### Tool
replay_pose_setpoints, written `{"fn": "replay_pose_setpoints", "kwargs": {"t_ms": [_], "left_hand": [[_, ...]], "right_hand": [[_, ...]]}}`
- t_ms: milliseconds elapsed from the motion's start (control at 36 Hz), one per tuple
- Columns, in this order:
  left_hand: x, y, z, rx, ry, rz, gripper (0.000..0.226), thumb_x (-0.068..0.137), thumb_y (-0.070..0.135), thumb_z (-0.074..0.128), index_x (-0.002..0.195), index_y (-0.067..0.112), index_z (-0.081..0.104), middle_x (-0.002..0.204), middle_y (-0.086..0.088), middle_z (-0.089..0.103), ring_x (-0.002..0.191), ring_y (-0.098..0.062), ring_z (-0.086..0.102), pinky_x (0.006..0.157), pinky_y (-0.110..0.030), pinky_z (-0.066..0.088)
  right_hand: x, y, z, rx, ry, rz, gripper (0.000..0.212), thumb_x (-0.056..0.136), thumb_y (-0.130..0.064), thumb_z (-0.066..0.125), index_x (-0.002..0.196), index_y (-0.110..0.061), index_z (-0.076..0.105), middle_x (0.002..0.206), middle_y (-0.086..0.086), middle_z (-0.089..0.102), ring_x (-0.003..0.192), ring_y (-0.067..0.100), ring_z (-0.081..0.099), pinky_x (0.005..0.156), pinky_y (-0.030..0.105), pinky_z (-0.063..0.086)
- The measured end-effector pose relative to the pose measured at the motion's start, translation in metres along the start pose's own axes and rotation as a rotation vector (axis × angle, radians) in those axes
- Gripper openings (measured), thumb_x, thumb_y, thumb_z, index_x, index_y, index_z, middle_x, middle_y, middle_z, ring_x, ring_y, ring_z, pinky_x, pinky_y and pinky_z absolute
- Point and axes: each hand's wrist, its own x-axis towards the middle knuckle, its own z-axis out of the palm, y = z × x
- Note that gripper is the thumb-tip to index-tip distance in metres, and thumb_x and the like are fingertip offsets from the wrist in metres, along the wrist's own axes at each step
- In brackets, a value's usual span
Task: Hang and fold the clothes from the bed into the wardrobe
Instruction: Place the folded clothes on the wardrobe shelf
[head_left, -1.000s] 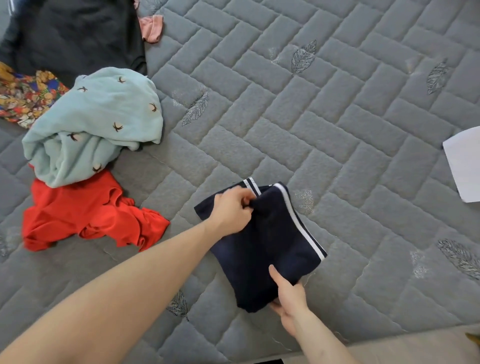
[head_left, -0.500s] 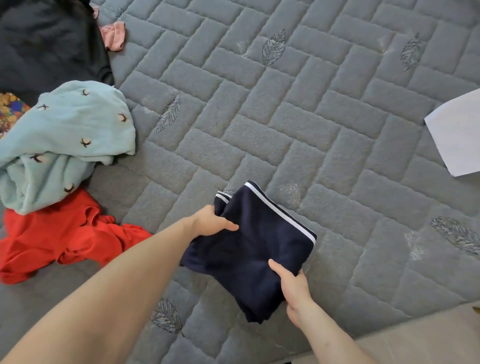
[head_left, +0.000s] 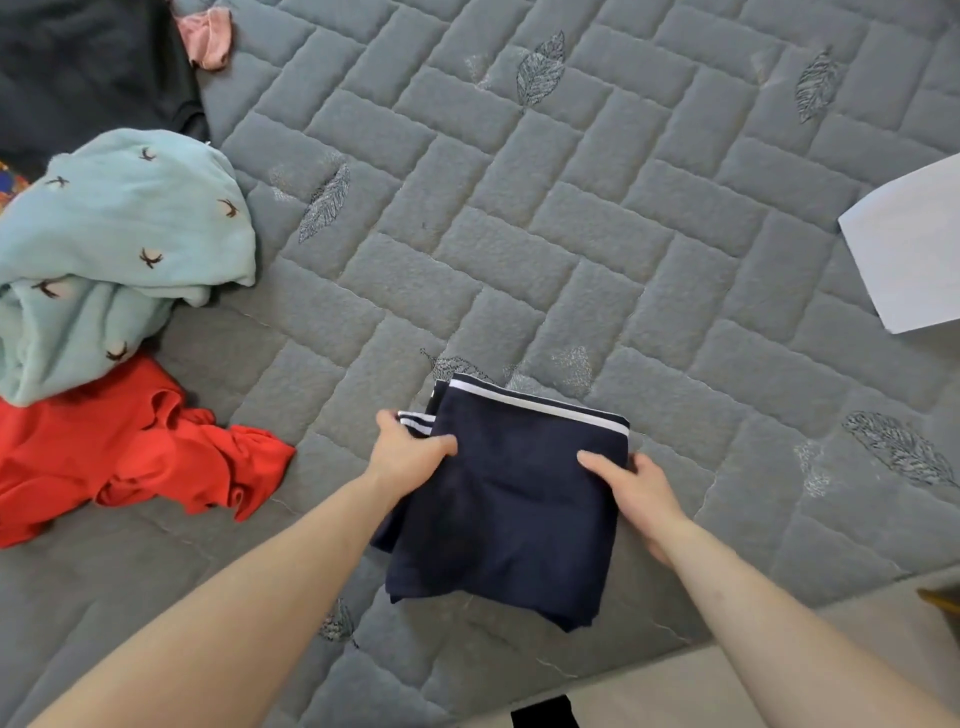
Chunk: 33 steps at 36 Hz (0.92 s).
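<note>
The left hand (head_left: 408, 451) grips the left edge of the folded navy garment (head_left: 514, 506), thumb on top; the right hand (head_left: 638, 493) pinches its right edge the same way. The garment, white-striped along its far edge, sits near the front edge of the grey quilted bed (head_left: 519, 260). Folding looks done; next probably comes lifting it flat toward the wardrobe, while the mint (head_left: 114, 249) and red (head_left: 119, 447) clothes wait to the left

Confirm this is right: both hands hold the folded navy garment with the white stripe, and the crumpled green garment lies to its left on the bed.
Not quite. In the head view that crumpled garment is red, not green. The rest stands: the left hand and right hand hold the folded navy garment on the bed.
</note>
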Motion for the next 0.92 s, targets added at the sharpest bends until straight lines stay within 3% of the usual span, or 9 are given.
{"fn": "replay_pose_setpoints", "kwargs": {"t_ms": [111, 222, 333, 444, 500, 556, 639, 778, 917], "left_hand": [[0.011, 0.034, 0.003, 0.392, 0.132, 0.426, 0.111, 0.053, 0.047, 0.071, 0.151, 0.020, 0.026, 0.149, -0.002, 0.037, 0.138, -0.026, 0.035, 0.113, -0.042, 0.035], [0.021, 0.067, 0.016, 0.922, -0.155, 0.637, 0.115, 0.062, 0.041, 0.080, 0.157, 0.026, 0.018, 0.157, 0.002, 0.030, 0.146, -0.028, 0.022, 0.116, -0.044, 0.027], [0.027, 0.086, 0.026, 1.250, -0.203, 0.669, 0.110, 0.061, 0.046, 0.084, 0.153, 0.026, 0.027, 0.146, 0.002, 0.040, 0.136, -0.029, 0.032, 0.111, -0.045, 0.031], [0.019, 0.093, 0.023, 1.452, -0.288, 0.721, 0.060, 0.065, 0.035, 0.079, 0.118, 0.026, 0.052, 0.108, 0.002, 0.061, 0.119, -0.027, 0.051, 0.105, -0.042, 0.031], [0.012, 0.087, 0.019, 1.438, -0.275, 0.826, 0.027, 0.068, 0.023, 0.070, 0.088, 0.025, 0.051, 0.082, 0.007, 0.052, 0.105, -0.027, 0.061, 0.101, -0.039, 0.034], [0.002, 0.078, 0.014, 1.274, -0.238, 0.908, 0.025, 0.067, 0.016, 0.064, 0.075, 0.027, 0.043, 0.074, 0.010, 0.050, 0.095, -0.027, 0.063, 0.088, -0.035, 0.039], [-0.015, 0.057, 0.008, 1.103, -0.107, 1.027, 0.036, 0.064, 0.011, 0.066, 0.082, 0.027, 0.039, 0.089, 0.005, 0.064, 0.095, -0.028, 0.062, 0.077, -0.036, 0.041], [-0.044, 0.008, -0.002, 1.029, 0.149, 1.322, 0.045, 0.055, 0.003, 0.071, 0.094, 0.016, 0.055, 0.086, -0.001, 0.059, 0.081, -0.029, 0.056, 0.071, -0.039, 0.043], [-0.065, -0.036, -0.004, 1.040, 0.190, 1.347, 0.039, 0.057, 0.002, 0.068, 0.094, 0.014, 0.063, 0.088, -0.004, 0.056, 0.080, -0.030, 0.054, 0.073, -0.038, 0.038]], "right_hand": [[0.016, -0.022, -0.002, -0.084, -0.028, 0.006, 0.037, 0.075, -0.030, 0.086, 0.106, -0.018, 0.071, 0.103, -0.003, 0.077, 0.093, 0.013, 0.072, 0.081, 0.029, 0.056], [0.025, -0.043, -0.008, -0.269, -0.071, 0.028, 0.033, 0.071, -0.016, 0.085, 0.102, -0.018, 0.075, 0.095, -0.001, 0.077, 0.082, 0.014, 0.069, 0.067, 0.026, 0.051], [0.022, -0.064, -0.011, -0.435, -0.255, -0.010, 0.036, 0.073, -0.004, 0.082, 0.098, -0.028, 0.072, 0.087, -0.006, 0.078, 0.074, 0.005, 0.072, 0.067, 0.018, 0.055], [0.016, -0.077, -0.013, -0.638, -0.358, -0.137, 0.046, 0.073, -0.007, 0.083, 0.112, -0.029, 0.072, 0.101, -0.007, 0.076, 0.090, 0.012, 0.072, 0.077, 0.020, 0.056], [0.011, -0.078, -0.015, -0.772, -0.359, -0.234, 0.051, 0.075, -0.011, 0.082, 0.119, -0.033, 0.070, 0.107, -0.010, 0.073, 0.094, 0.008, 0.068, 0.078, 0.015, 0.050], [0.006, -0.075, -0.017, -0.912, -0.288, -0.337, 0.054, 0.077, -0.015, 0.080, 0.127, -0.034, 0.067, 0.115, -0.010, 0.068, 0.106, 0.010, 0.063, 0.088, 0.021, 0.049], [-0.005, -0.061, -0.016, -0.968, -0.125, -0.498, 0.043, 0.083, -0.013, 0.072, 0.119, -0.036, 0.070, 0.106, -0.014, 0.062, 0.110, 0.015, 0.057, 0.092, 0.034, 0.049], [-0.043, -0.025, -0.006, -0.907, 0.158, -0.839, 0.043, 0.073, 0.005, 0.063, 0.096, -0.030, 0.066, 0.088, -0.017, 0.052, 0.095, 0.015, 0.045, 0.060, 0.025, 0.033], [-0.073, 0.022, 0.006, -0.812, 0.262, -0.953, 0.054, 0.050, 0.018, 0.061, 0.087, -0.021, 0.065, 0.084, -0.012, 0.057, 0.088, 0.018, 0.043, 0.064, 0.026, 0.036]]}}
